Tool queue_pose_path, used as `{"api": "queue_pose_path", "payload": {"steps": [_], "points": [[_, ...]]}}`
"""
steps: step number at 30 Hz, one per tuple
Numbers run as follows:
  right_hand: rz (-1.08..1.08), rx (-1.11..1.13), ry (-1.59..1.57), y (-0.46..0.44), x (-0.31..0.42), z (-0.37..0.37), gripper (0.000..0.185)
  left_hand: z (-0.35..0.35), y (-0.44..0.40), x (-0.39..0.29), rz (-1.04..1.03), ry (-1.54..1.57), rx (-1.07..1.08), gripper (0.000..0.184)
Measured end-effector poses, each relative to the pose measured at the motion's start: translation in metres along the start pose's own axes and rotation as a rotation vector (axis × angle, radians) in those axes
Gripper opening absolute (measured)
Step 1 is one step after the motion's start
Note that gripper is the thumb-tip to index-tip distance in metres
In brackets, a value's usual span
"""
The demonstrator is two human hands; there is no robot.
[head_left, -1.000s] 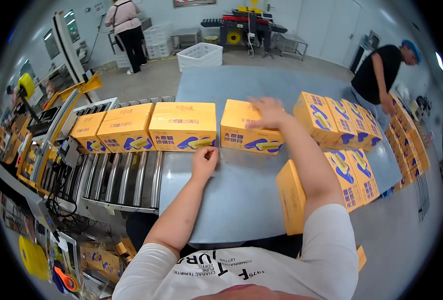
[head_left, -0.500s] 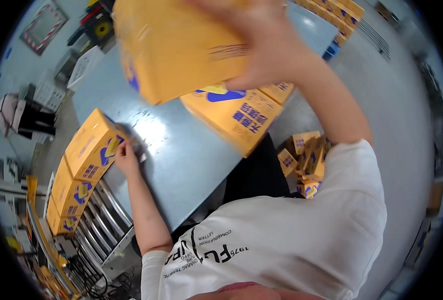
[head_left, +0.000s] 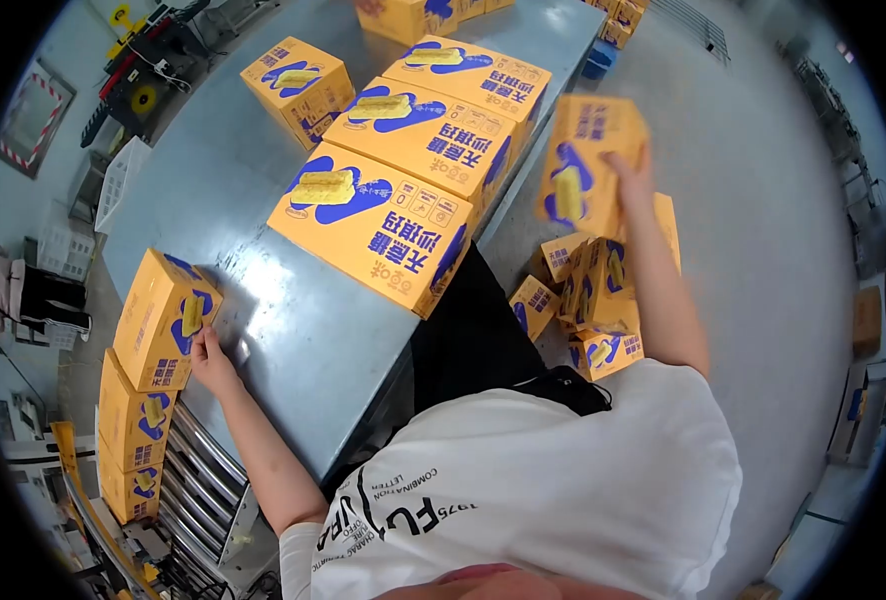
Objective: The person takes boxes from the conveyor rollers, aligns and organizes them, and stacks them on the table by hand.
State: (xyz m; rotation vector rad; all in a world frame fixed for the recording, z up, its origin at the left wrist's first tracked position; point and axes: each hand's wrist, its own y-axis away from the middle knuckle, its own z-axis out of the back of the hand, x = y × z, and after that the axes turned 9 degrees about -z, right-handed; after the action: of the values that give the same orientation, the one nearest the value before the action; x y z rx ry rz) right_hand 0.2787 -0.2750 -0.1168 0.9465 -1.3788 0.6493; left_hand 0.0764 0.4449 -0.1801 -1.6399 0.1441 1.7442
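Right fingers: clamped on one held box (head_left: 581,172), thumb across the printed side, the box slightly blurred.
Left fingers: bunched together at the printed side of one end box (head_left: 166,318); whether they touch it cannot be told.
Hands: two; the right hand (head_left: 631,182) raised out to the person's right, the left hand (head_left: 213,364) low on the left.
Right arm: one, reaching forward and outward from the sleeve, off the table's side.
Left arm: one, angled forward and leftward, forearm above the table edge next to the rollers.
Held box position: in the air, clear of the table, over part of the floor pile.
Left row: three boxes in line counting the end box, the other two (head_left: 135,425) beside the metal rollers (head_left: 200,465).
Table row: three boxes (head_left: 415,140) side by side on the blue-grey table (head_left: 263,270), pictures facing up.
Single box: one (head_left: 298,88), standing apart from that row, near its far end.
Far table edge: more boxes (head_left: 408,18), cut by the frame; count uncertain.
Floor pile: several boxes (head_left: 603,350) beside the table, overlapping; exact count cannot be made.
Background: one other person (head_left: 33,290), at the far left beside white crates (head_left: 66,248).
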Motion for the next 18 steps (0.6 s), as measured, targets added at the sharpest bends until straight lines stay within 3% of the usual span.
{"api": "queue_pose_path", "payload": {"steps": [2, 6, 8, 10, 12, 15, 16, 17, 18], "points": [[-0.203, -0.202, 0.680, 0.021, -0.032, -0.014, 0.115, 0.000, 0.001, 0.001, -0.005, 0.017, 0.011, 0.018], [-0.425, -0.107, 1.197, 0.065, -0.105, -0.038, 0.117, -0.001, 0.003, -0.005, 0.005, 0.002, -0.007, 0.019], [-0.357, -0.012, 1.455, 0.081, -0.174, -0.028, 0.117, -0.001, 0.005, -0.004, 0.012, 0.017, -0.017, 0.020], [-0.365, 0.501, 1.957, 0.060, -0.281, 0.006, 0.108, 0.000, 0.003, -0.004, 0.020, 0.040, 0.000, 0.019], [-0.359, 0.515, 1.918, 0.082, -0.298, 0.008, 0.090, -0.002, 0.004, -0.007, 0.011, 0.040, 0.000, 0.019], [-0.497, 0.655, 1.738, 0.051, -0.248, -0.015, 0.080, -0.004, 0.005, -0.010, 0.001, 0.073, -0.009, 0.016], [-0.146, 0.376, 1.628, 0.029, -0.253, -0.014, 0.067, -0.003, 0.004, -0.010, 0.018, 0.057, 0.018, 0.015], [0.100, 0.145, 1.201, -0.001, -0.248, -0.016, 0.061, -0.003, 0.005, -0.004, -0.001, 0.066, -0.003, 0.014], [0.017, -0.011, 0.736, -0.016, -0.210, -0.033, 0.049, -0.005, 0.004, 0.000, -0.021, 0.078, -0.027, 0.014]]}}
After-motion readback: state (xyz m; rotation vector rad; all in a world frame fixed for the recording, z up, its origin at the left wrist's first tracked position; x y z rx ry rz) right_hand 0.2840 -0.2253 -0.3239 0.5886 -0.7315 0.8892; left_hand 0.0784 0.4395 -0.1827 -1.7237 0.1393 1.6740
